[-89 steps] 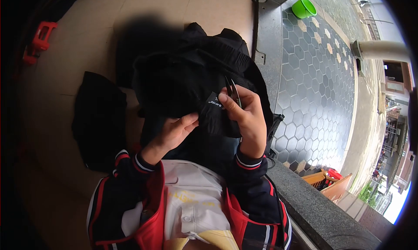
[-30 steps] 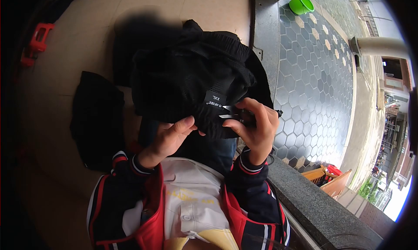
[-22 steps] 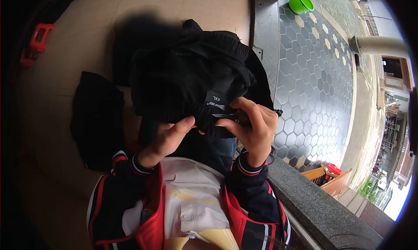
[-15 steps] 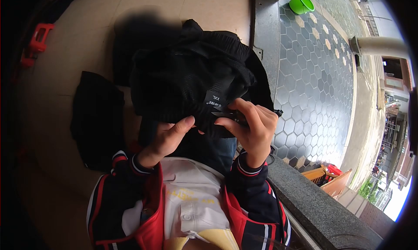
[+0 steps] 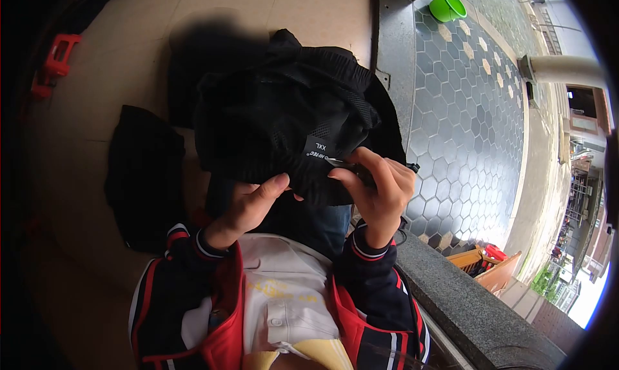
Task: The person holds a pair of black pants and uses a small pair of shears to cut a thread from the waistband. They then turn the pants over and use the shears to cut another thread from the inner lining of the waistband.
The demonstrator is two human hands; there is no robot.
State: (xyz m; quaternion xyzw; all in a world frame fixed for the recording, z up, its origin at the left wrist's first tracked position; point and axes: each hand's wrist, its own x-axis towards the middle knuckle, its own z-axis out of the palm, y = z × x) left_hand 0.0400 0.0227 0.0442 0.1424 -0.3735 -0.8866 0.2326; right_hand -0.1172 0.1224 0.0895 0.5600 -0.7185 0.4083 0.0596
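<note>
A black garment (image 5: 271,118) with an elastic waistband lies bunched over my lap. Its dark label (image 5: 316,148), printed HI-TEC and XXL, faces up near the waistband. My left hand (image 5: 248,205) is closed on the lower waistband edge, thumb on top and fingers underneath. To the right of the label, my right hand (image 5: 382,193) pinches small thread snips (image 5: 336,163), whose metal blades point left at the label's edge. The handles of the snips are mostly hidden in my fingers.
Another black cloth piece (image 5: 145,176) lies on the left, on the beige tiled floor (image 5: 97,122). A red plastic object (image 5: 57,64) stands at far left. On the right are a stone ledge (image 5: 451,292), hexagonal paving (image 5: 451,138) and a green bucket (image 5: 447,6).
My right hand has shifted slightly right and the snips' blades have moved up and right, closer to the label's corner. My left hand stays in place on the waistband.
</note>
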